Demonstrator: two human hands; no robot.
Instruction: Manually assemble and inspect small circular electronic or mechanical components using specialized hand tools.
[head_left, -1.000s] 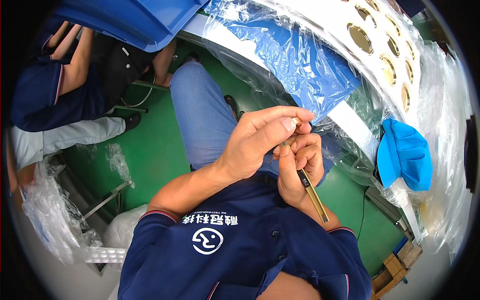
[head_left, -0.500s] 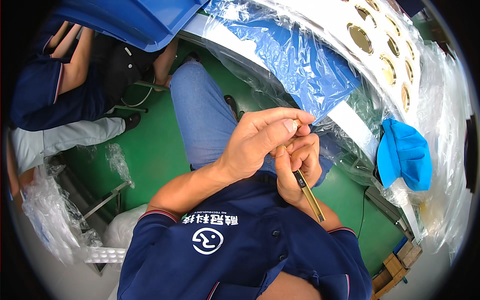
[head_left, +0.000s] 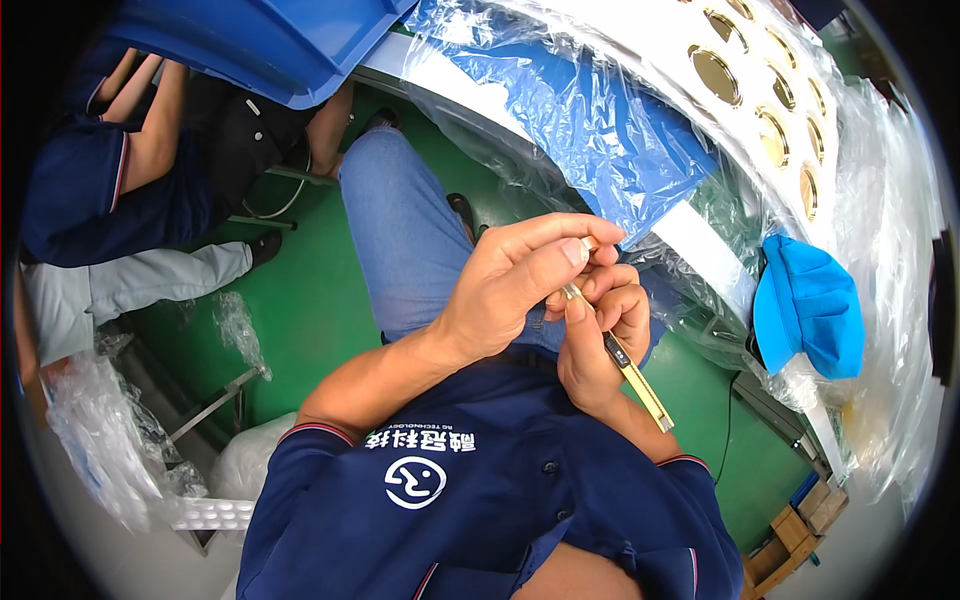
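Holding slim gold-and-black tool (head_left: pixel 628 375) above lap, barely shifted from half second back, tip at pinched fingertips (head_left: pixel 572 250); right hand (head_left: pixel 600 340) stays clamped on shaft; left hand (head_left: pixel 515 290) still pinching at tip, small part there too tiny to identify; fine work continuing, judged; blue cap (head_left: pixel 808 305) on plastic-wrapped table (head_left: pixel 690 235) nearby.

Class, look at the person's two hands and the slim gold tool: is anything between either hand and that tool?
Nothing visible is. The right hand grips the slim gold tool directly, and the left hand pinches its upper tip with bare fingers. Both hands meet above the lap, apart from the plastic-covered table.
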